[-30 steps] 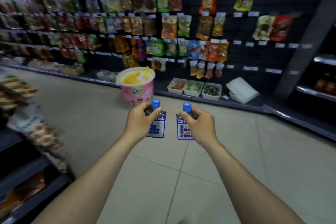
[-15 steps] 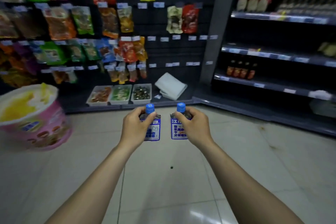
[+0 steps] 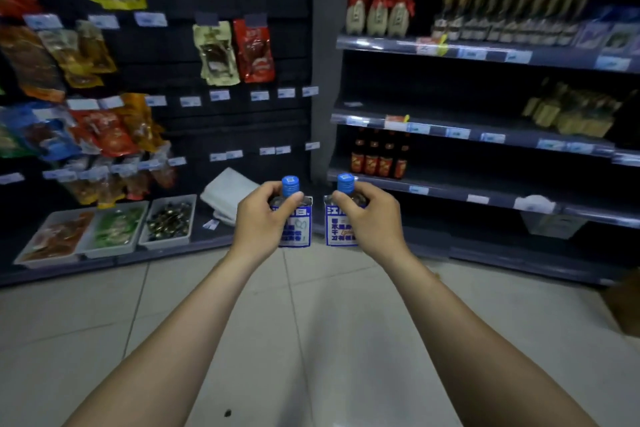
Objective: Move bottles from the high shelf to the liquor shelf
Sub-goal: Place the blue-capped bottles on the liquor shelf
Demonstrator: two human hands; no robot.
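I carry two small clear bottles with blue caps and blue-and-white labels, side by side in front of me above the tiled floor. My left hand (image 3: 261, 220) grips the left bottle (image 3: 297, 229) round its shoulder. My right hand (image 3: 372, 218) grips the right bottle (image 3: 337, 227) the same way. Both bottles stand upright. The liquor shelf unit (image 3: 485, 199) fills the right half of the view, with dark bottles (image 3: 379, 158) on a lower shelf and several taller bottles (image 3: 502, 22) higher up.
A dark pegboard wall with hanging snack packets (image 3: 235, 50) covers the left. White trays of sweets (image 3: 110, 229) and a white folded bag (image 3: 230, 194) lie on its bottom ledge. A grey post (image 3: 323, 80) separates wall and shelves. A brown object (image 3: 623, 305) sits at the right edge.
The view has swung right: the pink tub has left the frame and the liquor shelves now fill the right side, closer. Both hands keep holding their bottles in the same pose.
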